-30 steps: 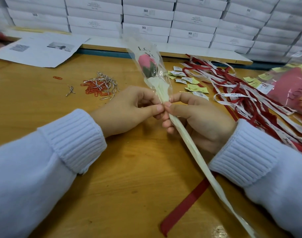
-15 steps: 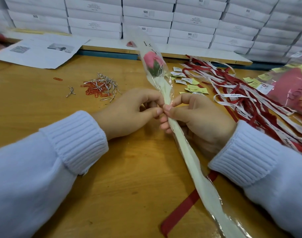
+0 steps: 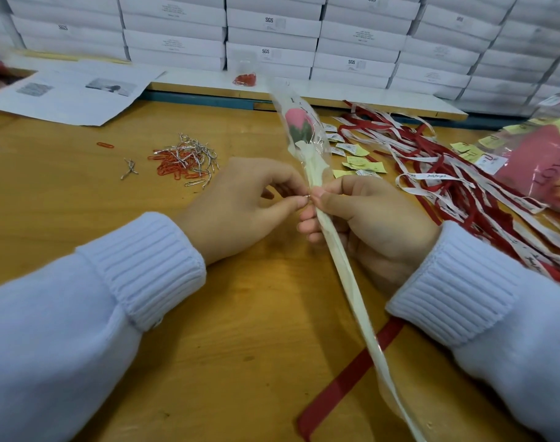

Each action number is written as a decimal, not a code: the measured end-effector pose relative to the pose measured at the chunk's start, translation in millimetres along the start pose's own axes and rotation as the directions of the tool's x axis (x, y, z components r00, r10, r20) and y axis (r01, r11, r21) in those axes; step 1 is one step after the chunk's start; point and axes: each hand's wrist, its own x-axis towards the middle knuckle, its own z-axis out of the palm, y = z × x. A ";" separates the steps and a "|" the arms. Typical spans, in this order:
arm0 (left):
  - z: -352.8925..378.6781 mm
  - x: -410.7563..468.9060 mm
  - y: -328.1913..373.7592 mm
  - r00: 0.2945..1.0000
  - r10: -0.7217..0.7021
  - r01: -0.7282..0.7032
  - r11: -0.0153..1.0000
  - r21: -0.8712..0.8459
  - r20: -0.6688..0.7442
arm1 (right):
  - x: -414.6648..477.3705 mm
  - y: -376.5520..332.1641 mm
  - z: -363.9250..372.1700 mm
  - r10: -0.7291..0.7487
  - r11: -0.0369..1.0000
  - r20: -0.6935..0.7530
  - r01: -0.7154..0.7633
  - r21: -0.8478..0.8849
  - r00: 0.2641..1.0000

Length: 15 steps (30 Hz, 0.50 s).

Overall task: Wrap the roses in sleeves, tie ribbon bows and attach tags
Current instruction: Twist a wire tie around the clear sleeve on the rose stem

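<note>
Curling the right hand (image 3: 371, 228) round the wrapped stem (image 3: 336, 250) of the rose (image 3: 296, 118), gripping it a little below the bloom and holding it slanted over the table (image 3: 81, 193). Pinching with the left hand (image 3: 240, 208) a small silvery bit (image 3: 307, 196) right at the grip, against the right thumb; looking like a wire tie, though too small to be sure. Leaving the pink head standing beyond the grip inside the clear sleeve (image 3: 316, 145), and the long pale tail trailing back from the grip toward the body, crossing over a red ribbon (image 3: 352, 371) on the wood.

Judging the whole thing as very light, needing no force. Expecting slick, crinkly film, probably sliding on the stem unless cinched, so taking hold where sleeve and stem are gathered together, just under the bloom, never on the loose film round the head. Treating the bloom as crushable and the thin stem as bendy, likely whipping at its far end. Leaving more ribbons (image 3: 447, 173) and yellow tags (image 3: 358, 154) waiting right of the grip, and a heap of clips and wire ties (image 3: 186, 161) left of it.
</note>
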 end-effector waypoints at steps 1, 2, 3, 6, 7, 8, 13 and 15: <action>0.3 0.2 0.2 1.000 -0.006 0.006 1.000 -0.016 -0.012 | 0.0 0.0 0.0 0.002 1.000 0.003 -0.002 -0.001 1.000; 0.6 0.6 0.3 0.999 -0.029 0.028 0.999 -0.038 -0.015 | -0.1 -0.2 0.1 0.005 1.000 0.009 -0.005 0.000 1.000; 1.1 1.1 0.3 0.998 -0.064 0.063 0.996 -0.070 -0.012 | -0.3 -0.4 0.2 0.004 1.000 0.016 -0.004 0.002 1.000; 2.8 1.2 0.7 0.978 -0.208 0.207 0.938 -0.278 0.029 | -1.0 -0.2 1.3 -0.011 1.000 0.036 0.011 0.010 0.999; 3.1 0.6 1.4 0.964 -0.259 0.260 0.897 -0.358 0.053 | -1.1 -0.3 1.5 -0.017 1.000 0.039 0.016 0.011 0.999; 3.8 0.0 1.9 0.950 -0.304 0.306 0.854 -0.420 0.075 | -1.2 -0.3 1.8 -0.024 1.000 0.040 0.023 0.012 0.999; 5.1 -0.2 6.5 0.898 -0.400 0.421 0.658 -0.625 0.183 | -2.3 0.4 3.5 -0.096 0.995 0.045 0.095 0.020 0.994; 5.2 -0.5 8.3 0.890 -0.401 0.436 0.611 -0.661 0.216 | -2.2 1.0 3.9 -0.110 0.993 0.048 0.108 0.039 0.993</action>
